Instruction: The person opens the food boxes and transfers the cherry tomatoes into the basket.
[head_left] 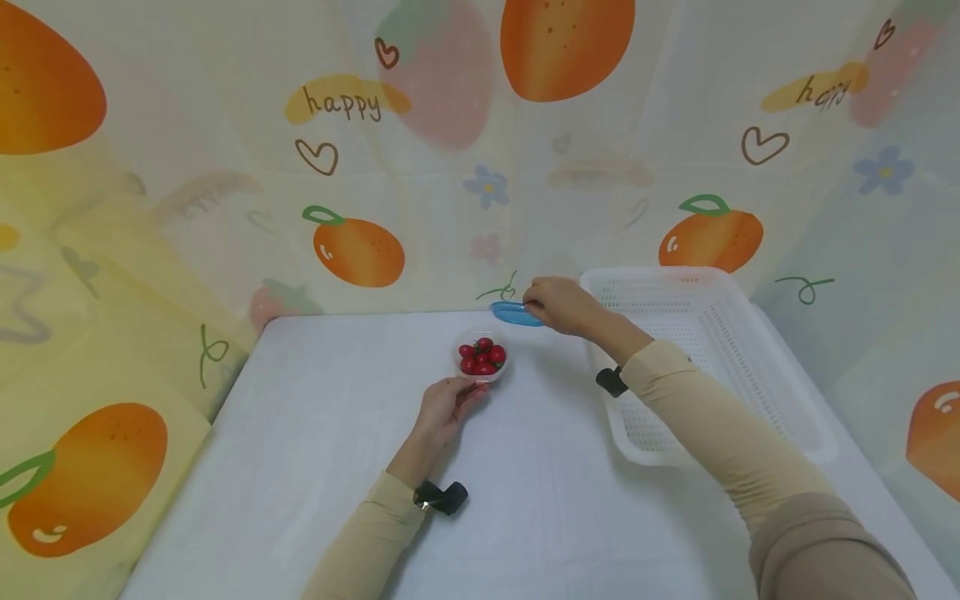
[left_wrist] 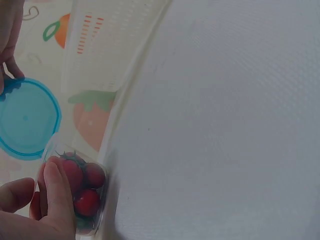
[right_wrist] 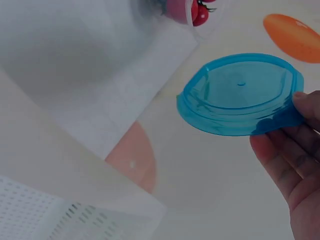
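A small clear plastic container holding several red cherry tomatoes [head_left: 482, 357] stands on the white table. My left hand [head_left: 444, 410] grips the container's near side; in the left wrist view its thumb and fingers [left_wrist: 59, 192] pinch the rim beside the tomatoes [left_wrist: 87, 202]. Up and to the right of the container, my right hand [head_left: 564, 305] holds a translucent blue lid [head_left: 514, 313] by its edge. The right wrist view shows the lid [right_wrist: 240, 95] raised and apart from the container, thumb on one face and fingers beneath.
A white perforated plastic basket [head_left: 637, 454] stands on the right of the table [head_left: 315, 467], under my right forearm. Behind the table hangs a fruit-patterned cloth [head_left: 435, 200], close to the table's far edge.
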